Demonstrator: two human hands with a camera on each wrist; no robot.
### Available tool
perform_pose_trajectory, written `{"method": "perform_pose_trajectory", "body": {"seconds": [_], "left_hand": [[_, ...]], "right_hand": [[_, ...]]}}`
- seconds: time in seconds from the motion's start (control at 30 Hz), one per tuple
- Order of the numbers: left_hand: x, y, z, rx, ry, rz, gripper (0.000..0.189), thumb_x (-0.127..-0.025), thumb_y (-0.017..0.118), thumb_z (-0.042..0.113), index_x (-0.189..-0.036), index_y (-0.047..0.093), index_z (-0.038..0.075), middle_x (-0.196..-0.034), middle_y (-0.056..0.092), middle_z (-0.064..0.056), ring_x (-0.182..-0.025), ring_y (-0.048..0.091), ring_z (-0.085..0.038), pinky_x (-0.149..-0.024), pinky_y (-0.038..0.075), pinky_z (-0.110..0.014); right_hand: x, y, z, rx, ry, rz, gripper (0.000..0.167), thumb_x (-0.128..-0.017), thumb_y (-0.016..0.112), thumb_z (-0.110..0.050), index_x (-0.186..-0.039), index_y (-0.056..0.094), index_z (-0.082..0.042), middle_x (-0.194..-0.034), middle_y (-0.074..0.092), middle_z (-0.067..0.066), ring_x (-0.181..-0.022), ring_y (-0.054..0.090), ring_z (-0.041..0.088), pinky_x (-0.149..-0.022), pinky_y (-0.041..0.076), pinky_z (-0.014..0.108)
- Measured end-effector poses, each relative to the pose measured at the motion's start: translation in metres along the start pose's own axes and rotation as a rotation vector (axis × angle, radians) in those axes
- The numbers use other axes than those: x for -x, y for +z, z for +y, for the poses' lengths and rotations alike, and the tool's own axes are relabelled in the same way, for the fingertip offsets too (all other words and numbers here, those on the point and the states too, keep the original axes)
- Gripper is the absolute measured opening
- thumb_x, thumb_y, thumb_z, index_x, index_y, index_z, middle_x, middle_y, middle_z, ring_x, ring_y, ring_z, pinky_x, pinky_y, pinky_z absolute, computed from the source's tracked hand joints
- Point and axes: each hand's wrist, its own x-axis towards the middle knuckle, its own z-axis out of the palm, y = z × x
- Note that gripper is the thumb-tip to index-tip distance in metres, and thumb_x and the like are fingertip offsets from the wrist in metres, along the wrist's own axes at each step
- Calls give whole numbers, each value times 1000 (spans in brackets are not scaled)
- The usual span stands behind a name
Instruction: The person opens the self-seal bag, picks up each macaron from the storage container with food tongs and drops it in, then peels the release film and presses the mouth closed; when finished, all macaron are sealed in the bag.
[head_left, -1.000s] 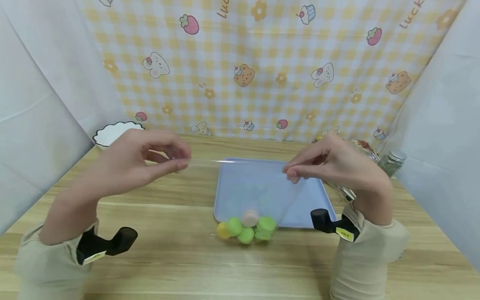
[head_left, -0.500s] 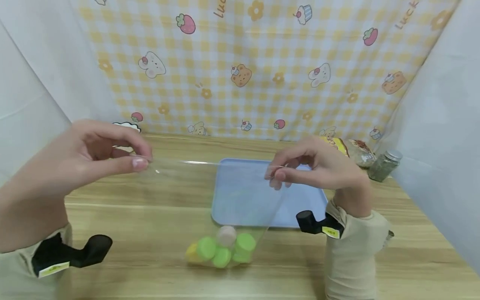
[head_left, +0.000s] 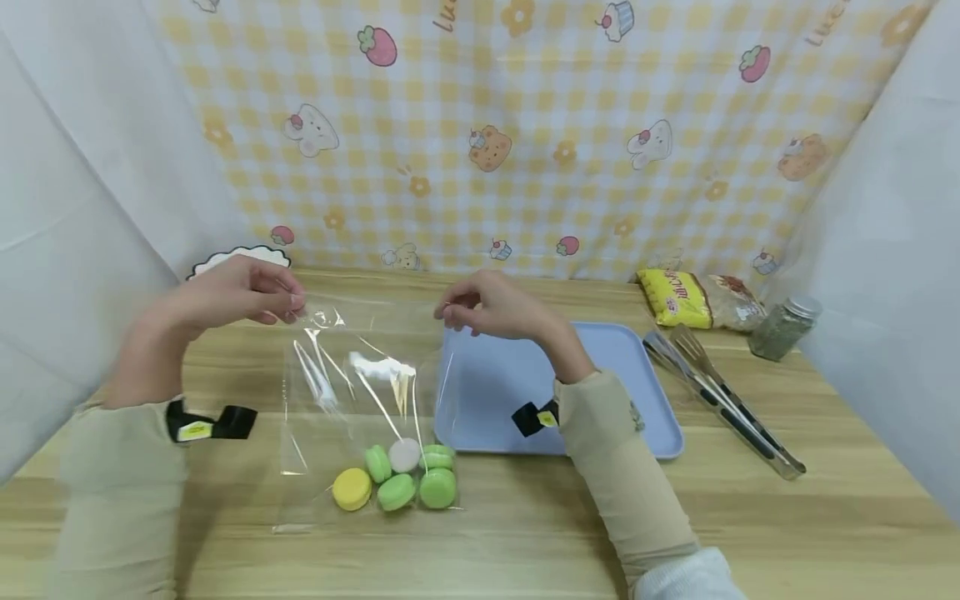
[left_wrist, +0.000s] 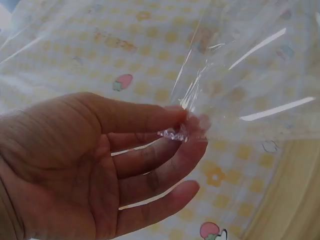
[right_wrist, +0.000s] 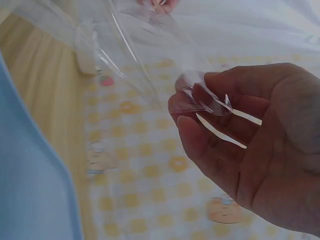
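Note:
A clear plastic bag (head_left: 337, 375) hangs between my two hands, its upper corners pinched and its film shiny with glare. My left hand (head_left: 255, 292) pinches the left corner between thumb and fingers; the left wrist view shows the film (left_wrist: 250, 75) bunched at the fingertips. At the other corner my right hand (head_left: 487, 304) pinches the film, with the thumb on it in the right wrist view. Low in the bag lie a yellow macaron (head_left: 352, 489), a pale macaron (head_left: 404, 455) and several green macarons (head_left: 396, 492).
A blue tray (head_left: 495, 392) lies right of the bag, partly behind my right arm. Metal tongs (head_left: 727, 400) lie beside it. Behind are a yellow food packet (head_left: 675, 297) and a glass jar (head_left: 783, 327) of dried herbs. A white scalloped dish (head_left: 251, 254) sits back left, partly hidden.
Both hands have moved the bag left, off the front of the tray. The macarons have spread apart at its bottom. The tongs at right are now uncovered by the right arm.

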Motion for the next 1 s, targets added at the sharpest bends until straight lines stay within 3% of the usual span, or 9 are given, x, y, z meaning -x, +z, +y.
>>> {"method": "perform_pose_trajectory", "body": {"seconds": [0.17, 0.27, 0.43, 0.57, 0.77, 0.9, 1.0], "left_hand": [[-24, 10, -26, -19, -75, -31, 24, -93, 56, 11, -105, 58, -9, -88, 68, -10, -81, 64, -22, -70, 51, -34], [-38, 14, -36, -65, -114, -49, 19, -91, 54, 8, -100, 59, -8, -86, 67, -9, -78, 64, -22, -67, 51, -35], [-61, 32, -42, -245, -113, -102, 16, -88, 57, 8, -94, 62, -6, -73, 64, -7, -63, 57, -16, -55, 49, -31], [-70, 49, -45, -364, -82, -127, 12, -85, 59, 6, -85, 63, -5, -65, 58, -5, -55, 47, -14, -51, 41, -28], [-76, 66, -42, -449, -24, -43, 7, -78, 60, 6, -74, 60, 0, -71, 56, -6, -64, 48, -19, -59, 39, -30], [-78, 68, -37, -434, -34, -13, 9, -80, 57, 6, -81, 61, -2, -81, 60, -12, -71, 51, -24, -66, 42, -35], [-76, 62, -30, -438, -38, 36, 21, -86, 48, 7, -96, 59, -8, -93, 60, -22, -81, 55, -33, -72, 45, -42]], "right_hand": [[-28, 6, 20, 53, 92, -62, 20, -91, 50, -2, -101, 67, 1, -86, 67, 11, -75, 64, 25, -60, 52, 27], [-41, 11, 32, 117, 142, -83, 18, -90, 53, -2, -100, 68, 1, -83, 67, 8, -73, 63, 23, -61, 51, 25], [-53, 26, 50, 353, 228, -79, 10, -86, 60, -2, -90, 69, -4, -83, 65, 3, -72, 59, 16, -64, 48, 24], [-53, 40, 56, 537, 297, -155, 8, -89, 59, -12, -88, 66, -7, -87, 63, 3, -77, 55, 17, -67, 46, 27], [-45, 45, 56, 582, 374, -171, 14, -90, 61, -13, -77, 60, -7, -75, 56, 2, -68, 50, 15, -63, 43, 27], [-39, 41, 62, 566, 446, -170, 24, -87, 63, -14, -67, 51, -9, -63, 47, 0, -57, 43, 12, -55, 40, 24], [-32, 32, 61, 527, 448, -104, 20, -88, 63, -19, -79, 58, -3, -74, 55, 5, -66, 50, 15, -63, 44, 26]]}}
